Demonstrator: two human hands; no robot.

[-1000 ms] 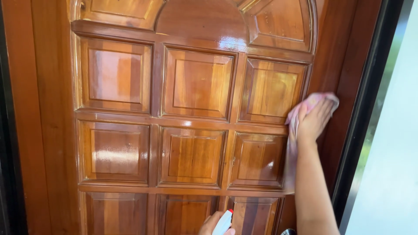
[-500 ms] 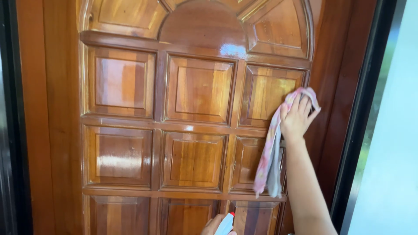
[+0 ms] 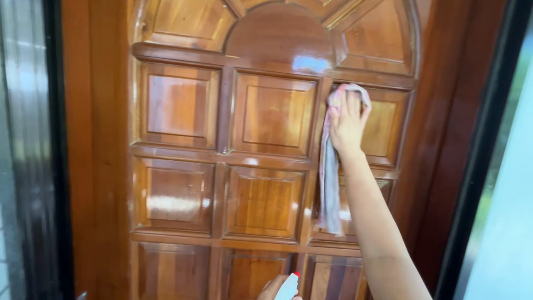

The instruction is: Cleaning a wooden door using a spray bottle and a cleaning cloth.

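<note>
In the head view, our right hand (image 3: pixel 348 119) presses a cloth (image 3: pixel 330 178) flat against the door (image 3: pixel 177 105), fingers spread on the upper right panel. Our left hand (image 3: pixel 273 289) grips a spray bottle (image 3: pixel 287 288) at the bottom edge. The cloth's loose tail could snag on moulding ridges. Open panels lie left; the frame (image 3: pixel 444 139) crowds the right.

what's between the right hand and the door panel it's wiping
Only the cloth: the right hand presses its upper part flat against the door, while the rest hangs down loose over the lower panel. Nothing else visible lies between them.
</note>
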